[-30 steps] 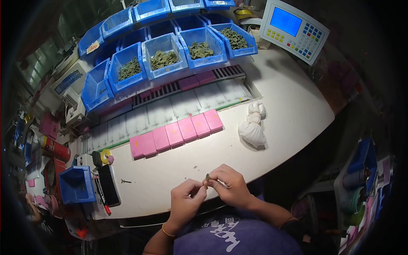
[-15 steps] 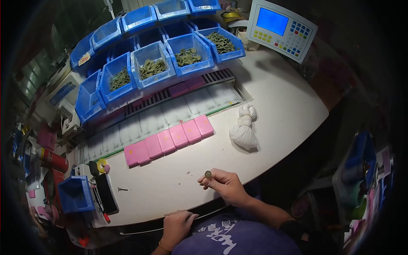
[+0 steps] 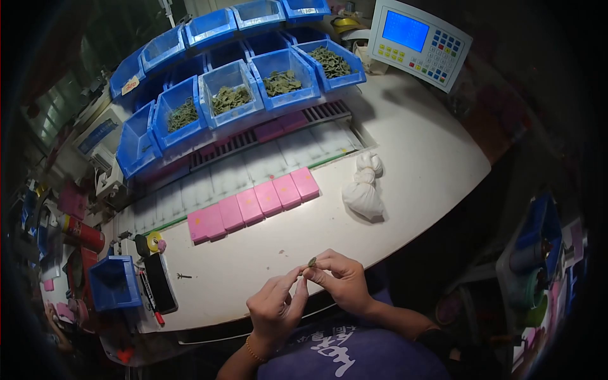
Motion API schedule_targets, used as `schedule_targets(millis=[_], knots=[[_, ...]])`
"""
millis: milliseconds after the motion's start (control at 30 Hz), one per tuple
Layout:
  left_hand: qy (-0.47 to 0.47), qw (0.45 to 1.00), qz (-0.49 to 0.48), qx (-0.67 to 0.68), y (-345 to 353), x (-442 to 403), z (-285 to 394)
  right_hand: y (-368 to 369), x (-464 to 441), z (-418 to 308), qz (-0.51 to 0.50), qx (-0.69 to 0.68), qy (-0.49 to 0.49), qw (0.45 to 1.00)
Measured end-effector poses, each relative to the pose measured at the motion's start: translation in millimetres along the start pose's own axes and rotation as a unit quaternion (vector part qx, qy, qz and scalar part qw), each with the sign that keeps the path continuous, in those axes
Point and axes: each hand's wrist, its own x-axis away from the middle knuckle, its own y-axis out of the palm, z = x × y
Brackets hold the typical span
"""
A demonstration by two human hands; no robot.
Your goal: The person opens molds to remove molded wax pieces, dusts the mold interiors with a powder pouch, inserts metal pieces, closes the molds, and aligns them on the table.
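A small grey-green piece with a rounded head (image 3: 311, 261) is held up over the table's front part. My right hand (image 3: 345, 283) pinches it between thumb and fingers. My left hand (image 3: 277, 308) is closed in a pinch at the piece's lower end, the fingertips of both hands nearly meeting; its exact kind is too small to make out. Another small dark stem-like piece (image 3: 183, 276) lies on the table to the left. Beyond my hands, several pink blocks (image 3: 249, 206) stand side by side in a row.
Blue bins (image 3: 285, 84) at the back hold many grey-green pieces. A tied white cloth bag (image 3: 363, 193) lies right of the blocks. A keypad display (image 3: 418, 41) stands back right. At left are a small blue bin (image 3: 114, 283), a black phone-like slab (image 3: 159, 285) and a red marker (image 3: 158, 318).
My left hand has risen from the table's front edge to meet my right hand at the small piece. My right hand has stayed nearly in place, still pinching it.
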Motion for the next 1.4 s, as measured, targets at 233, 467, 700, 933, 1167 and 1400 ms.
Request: schedule_targets(millis=[233, 467, 700, 933, 1167, 1400], knots=[[0.062, 0.997, 0.020, -0.040, 6, 1, -7, 3, 0, 6, 0.003, -0.006, -0.012, 1.000], [0.090, 0.994, 0.031, -0.052, 13, 1, -13, 4, 0, 4, 0.024, -0.004, 0.009, 1.000], [0.062, 0.997, 0.020, -0.042, 14, 2, -17, 0, -1, 7, 0.004, -0.069, 0.094, 0.993], [-0.252, 0.929, -0.055, 0.266, 3, 5, -16, 1, -3, 15, -0.007, -0.134, 0.102, 0.986], [-0.311, 0.878, -0.069, 0.358, 2, 1, -14, -1, -4, 11, -0.034, -0.124, 0.128, 0.983], [-0.307, 0.868, -0.047, 0.388, 10, 7, -17, 1, -4, 9, -0.030, -0.116, 0.110, 0.987]])
